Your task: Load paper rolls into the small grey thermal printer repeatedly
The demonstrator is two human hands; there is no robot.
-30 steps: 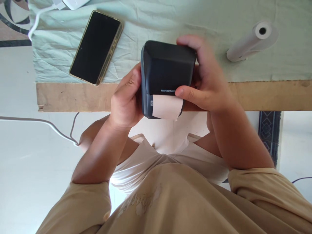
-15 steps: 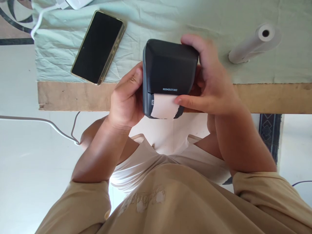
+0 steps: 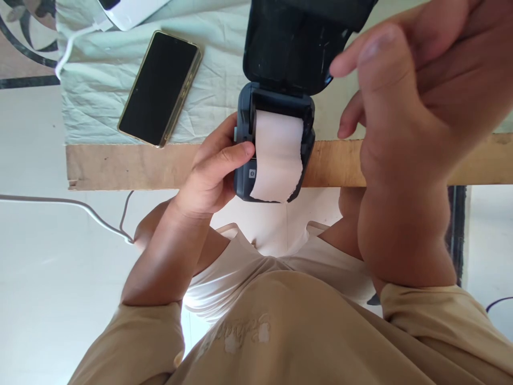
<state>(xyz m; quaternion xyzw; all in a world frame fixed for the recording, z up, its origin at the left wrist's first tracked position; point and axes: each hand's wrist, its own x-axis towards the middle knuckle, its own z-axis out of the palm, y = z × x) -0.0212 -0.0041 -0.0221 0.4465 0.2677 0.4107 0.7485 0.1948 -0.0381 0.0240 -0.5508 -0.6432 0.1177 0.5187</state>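
A pale green cloth (image 3: 224,64) covers most of a board table (image 3: 120,166) whose bare wooden edge runs across the view. Over that edge sits the dark label printer (image 3: 274,144), its lid (image 3: 296,43) swung up and open toward the far side, so the paper bay shows. A strip of pale paper (image 3: 278,155) runs out of the bay and down over the front, ending in a ragged, torn edge. No brand writing can be read on the printer from this angle — only a small square mark near its lower left corner, too small to make out.

The right hand (image 3: 412,91) hangs close to the camera, raised beside the open lid; its fingers are loosely spread and hold nothing, though whether a fingertip touches the lid I cannot tell. The left hand (image 3: 208,176) grips the printer's left side, thumb pressed on the front beside the paper.

To the left lies a black phone (image 3: 160,88) with a gold rim, screen dark, flat on the cloth. At the top edge a white device (image 3: 132,8) with a white cable (image 3: 72,45) is partly cut off. The beige shirt bears faint lettering, unreadable here.
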